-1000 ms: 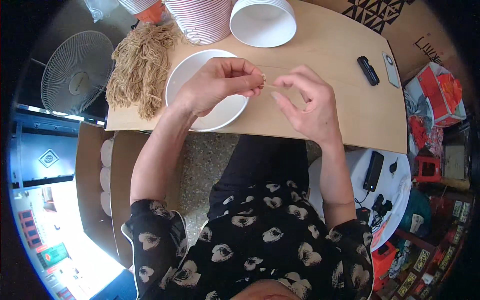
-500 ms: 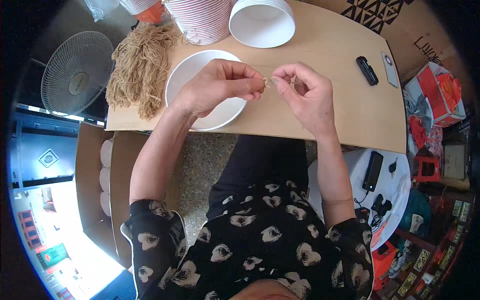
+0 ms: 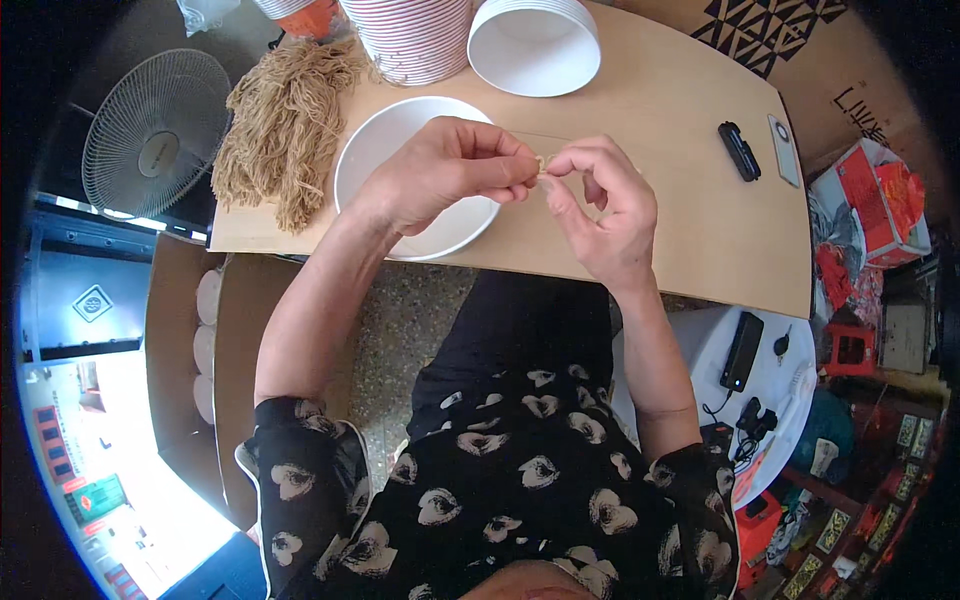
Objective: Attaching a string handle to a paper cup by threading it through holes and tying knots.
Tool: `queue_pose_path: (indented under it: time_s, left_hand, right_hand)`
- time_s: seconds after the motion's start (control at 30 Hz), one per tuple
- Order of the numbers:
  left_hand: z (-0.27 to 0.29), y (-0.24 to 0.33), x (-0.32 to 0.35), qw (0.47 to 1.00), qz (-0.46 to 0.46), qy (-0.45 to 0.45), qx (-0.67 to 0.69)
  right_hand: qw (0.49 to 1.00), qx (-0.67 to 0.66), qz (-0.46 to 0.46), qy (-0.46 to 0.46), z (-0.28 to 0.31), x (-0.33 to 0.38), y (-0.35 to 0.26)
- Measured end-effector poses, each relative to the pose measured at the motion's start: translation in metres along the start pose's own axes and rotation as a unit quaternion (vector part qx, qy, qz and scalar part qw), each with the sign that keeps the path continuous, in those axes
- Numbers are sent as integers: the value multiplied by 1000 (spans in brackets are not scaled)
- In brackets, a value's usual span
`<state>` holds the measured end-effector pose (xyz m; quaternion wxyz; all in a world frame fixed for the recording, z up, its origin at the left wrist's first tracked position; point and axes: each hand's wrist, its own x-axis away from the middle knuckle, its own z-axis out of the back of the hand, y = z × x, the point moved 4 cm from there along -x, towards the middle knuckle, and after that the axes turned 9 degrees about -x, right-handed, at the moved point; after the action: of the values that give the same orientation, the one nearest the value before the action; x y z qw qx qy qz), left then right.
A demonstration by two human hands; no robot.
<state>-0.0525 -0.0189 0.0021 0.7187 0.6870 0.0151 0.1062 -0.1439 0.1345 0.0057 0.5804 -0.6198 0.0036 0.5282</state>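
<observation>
My left hand (image 3: pixel 450 172) is closed, thumb and forefinger pinching a short loop of pale string (image 3: pixel 541 164). My right hand (image 3: pixel 608 205) meets it from the right, thumb and forefinger pinched at the same string, the other fingers loosely curled. Most of the string is hidden by the fingertips. Both hands are over the table's near side. A large white bowl (image 3: pixel 372 150) stands under my left hand, partly covered by it. Left of the bowl lies a thick bundle of tan string (image 3: pixel 280 130), some strands hanging over the table's left side.
Behind the bowl rise a tall stack of white bowls (image 3: pixel 415 40) and a tilted white stack (image 3: pixel 535 48). A black oblong object (image 3: pixel 738 150) lies right on the table (image 3: pixel 680 190). A fan (image 3: pixel 157 135) and an open carton (image 3: pixel 255 350) stand left; a white stool (image 3: pixel 690 350) stands right.
My right hand has shifted slightly left, bringing its fingertips against the string at my left fingertips. The small gap between the two hands has closed. The whole view has shifted slightly.
</observation>
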Motion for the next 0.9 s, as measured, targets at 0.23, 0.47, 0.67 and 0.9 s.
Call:
queue_pose_path:
  time_s: [0.23, 0.47, 0.67, 0.9]
  left_hand:
    - [-2, -2, -1, 1000, -8, -2, -2]
    - [0, -2, 0, 999, 1, -4, 35]
    - [2, -6, 0, 999, 7, -8, 39]
    - [2, -4, -2, 999, 1, -6, 50]
  right_hand:
    - [996, -72, -45, 31, -4, 6, 10]
    - [984, -150, -77, 54, -8, 10, 19]
    - [974, -183, -131, 33, -8, 14, 23]
    - [968, -196, -152, 30, -8, 12, 23]
